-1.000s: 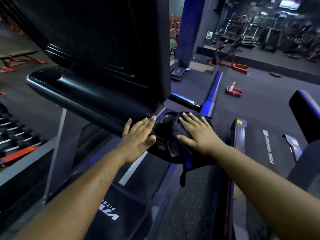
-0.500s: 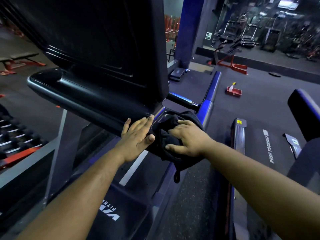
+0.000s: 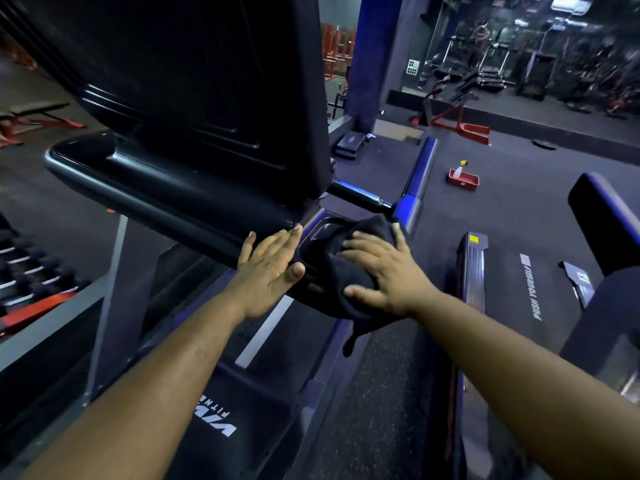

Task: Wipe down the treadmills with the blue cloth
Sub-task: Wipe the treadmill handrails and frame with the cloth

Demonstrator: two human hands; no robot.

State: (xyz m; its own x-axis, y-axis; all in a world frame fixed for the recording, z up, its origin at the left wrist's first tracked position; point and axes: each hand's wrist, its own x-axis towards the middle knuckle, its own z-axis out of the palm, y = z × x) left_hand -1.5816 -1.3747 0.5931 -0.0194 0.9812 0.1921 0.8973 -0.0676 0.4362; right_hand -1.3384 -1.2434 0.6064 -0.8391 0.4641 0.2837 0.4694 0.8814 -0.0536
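The 2 forearms reach forward over the treadmill (image 3: 214,188), whose deck shows white lettering below. Compared with half a second ago, the right hand (image 3: 384,271) has uncurled: its fingers now lie spread and nearly flat on the dark cloth (image 3: 332,271), pressing it onto the right end of the console tray, where before they were bunched over it. The cloth sits a little flatter, with a corner hanging off the edge below. The left hand (image 3: 270,268) has stayed put, fingers straight and together, resting flat against the console's lower edge just beside the cloth. Farther off, a red tray (image 3: 464,180) with a spray bottle (image 3: 458,169) sits on the floor.
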